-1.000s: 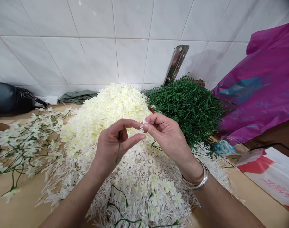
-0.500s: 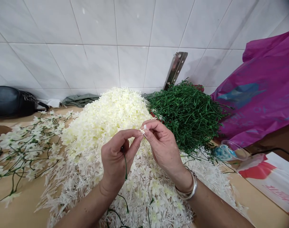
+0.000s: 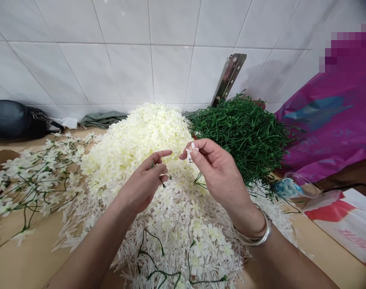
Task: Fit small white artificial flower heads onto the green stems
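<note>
Between the thumb and forefinger of my right hand [image 3: 221, 174] is a small white plastic flower piece [image 3: 192, 150]. My left hand [image 3: 145, 180] is a short way to its left, forefinger pointing out and the other fingers curled round a thin green plastic stem [image 3: 162, 183], most of which is hidden. Below and behind both hands rises a heap of cream artificial flower heads [image 3: 152, 128]. Loose white flowers and thin white sprigs [image 3: 197, 228] spread in front, with several green stems [image 3: 161, 274] lying on them.
A pile of green plastic stems [image 3: 239, 136] stands at the back right, beside a purple bag [image 3: 330, 124]. Finished-looking flower sprays [image 3: 38, 180] lie on the left. A black bag [image 3: 17, 120], a metal bracket [image 3: 229, 78], a clear cup [image 3: 291, 186] and a printed bag [image 3: 345, 224] surround the heap.
My hands have drawn apart. The white piece, earlier between both hands' fingertips, is now in my right hand alone. My left hand has moved left and its forefinger has straightened.
</note>
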The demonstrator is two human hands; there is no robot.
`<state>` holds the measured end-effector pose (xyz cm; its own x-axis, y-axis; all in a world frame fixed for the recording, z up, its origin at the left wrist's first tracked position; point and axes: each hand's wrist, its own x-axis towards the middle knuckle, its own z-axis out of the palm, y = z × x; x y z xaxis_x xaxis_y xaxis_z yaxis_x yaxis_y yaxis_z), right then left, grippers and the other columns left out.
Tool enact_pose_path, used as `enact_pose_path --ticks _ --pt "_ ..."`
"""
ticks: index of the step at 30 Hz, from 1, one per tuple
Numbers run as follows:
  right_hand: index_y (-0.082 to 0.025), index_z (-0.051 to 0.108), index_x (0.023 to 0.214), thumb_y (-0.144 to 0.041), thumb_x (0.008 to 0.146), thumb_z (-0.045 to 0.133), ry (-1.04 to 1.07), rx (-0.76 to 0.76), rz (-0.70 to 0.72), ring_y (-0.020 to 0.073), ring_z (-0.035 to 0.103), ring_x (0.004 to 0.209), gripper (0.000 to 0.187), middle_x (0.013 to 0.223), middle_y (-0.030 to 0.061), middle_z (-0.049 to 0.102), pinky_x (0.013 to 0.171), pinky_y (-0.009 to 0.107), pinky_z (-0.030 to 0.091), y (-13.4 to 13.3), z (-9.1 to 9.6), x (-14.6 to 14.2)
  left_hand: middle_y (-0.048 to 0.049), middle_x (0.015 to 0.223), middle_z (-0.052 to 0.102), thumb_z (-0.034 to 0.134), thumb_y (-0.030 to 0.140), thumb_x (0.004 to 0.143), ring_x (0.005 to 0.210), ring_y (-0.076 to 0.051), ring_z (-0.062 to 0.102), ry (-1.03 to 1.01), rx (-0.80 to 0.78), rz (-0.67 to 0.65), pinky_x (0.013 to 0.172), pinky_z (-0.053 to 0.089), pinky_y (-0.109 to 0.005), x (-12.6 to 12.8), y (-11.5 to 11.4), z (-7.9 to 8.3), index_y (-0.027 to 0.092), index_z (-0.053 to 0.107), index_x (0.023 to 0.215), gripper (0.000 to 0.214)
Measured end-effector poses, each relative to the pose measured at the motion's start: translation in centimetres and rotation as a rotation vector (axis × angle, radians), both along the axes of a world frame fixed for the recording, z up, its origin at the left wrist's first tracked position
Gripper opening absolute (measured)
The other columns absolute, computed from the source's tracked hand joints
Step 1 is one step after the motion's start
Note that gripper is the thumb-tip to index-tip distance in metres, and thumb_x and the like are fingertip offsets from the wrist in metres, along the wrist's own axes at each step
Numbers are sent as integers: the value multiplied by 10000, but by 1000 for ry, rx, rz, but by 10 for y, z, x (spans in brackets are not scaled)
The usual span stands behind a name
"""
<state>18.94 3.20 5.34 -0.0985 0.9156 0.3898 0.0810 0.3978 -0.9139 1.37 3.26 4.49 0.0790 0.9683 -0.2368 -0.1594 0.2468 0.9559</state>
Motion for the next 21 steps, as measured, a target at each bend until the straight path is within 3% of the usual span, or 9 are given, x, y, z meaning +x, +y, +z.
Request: enact_pose_path --ticks 3,5,9,13,17,21 --pt "-230 633 932 -404 983 663 1 -25 -21 184 618 882 184 858 12 640 825 338 500 3 0 5 -18 880 486 650 194 777 743 -145 425 -37 -4 -16 666 420 -248 -2 1 3 214 784 1100 350" --pt "-225 641 928 -418 979 671 3 -44 1 178 612 873 201 868 12 648 835 340 493 5 -1 8 -25 882 503 615 232 825 770 -163 436 62 60 -51 680 422 -251 -4 1 4 237 788 1065 296" --pt "-219 648 896 -487 948 708 47 -104 180 155 610 790 280 823 1 657 802 329 505 2 5 7 -47 976 602 526 309 938 855 -207 505 410 280 -149 746 429 -296 -6 0 1 238 725 980 215" --pt "-239 628 906 -444 957 696 35 -169 376 158 649 794 221 855 3 687 788 331 538 -8 11 0 -24 803 588 432 244 974 718 -209 520 659 430 -269 750 407 -338 -3 -2 -1 228 600 887 190" --pt "-246 623 918 -271 972 629 -44 -117 351 177 653 988 60 1033 33 702 864 339 523 -14 10 -6 -22 700 572 461 129 906 621 -212 506 1032 514 -283 644 342 -322 2 -7 -1 222 576 907 149" --pt "-237 586 883 -235 967 620 -86 -55 317 184 632 999 91 1141 52 672 855 349 508 -13 6 -8 -56 672 599 460 84 896 580 -212 523 1380 508 -335 561 259 -313 7 -10 4 210 569 822 182"
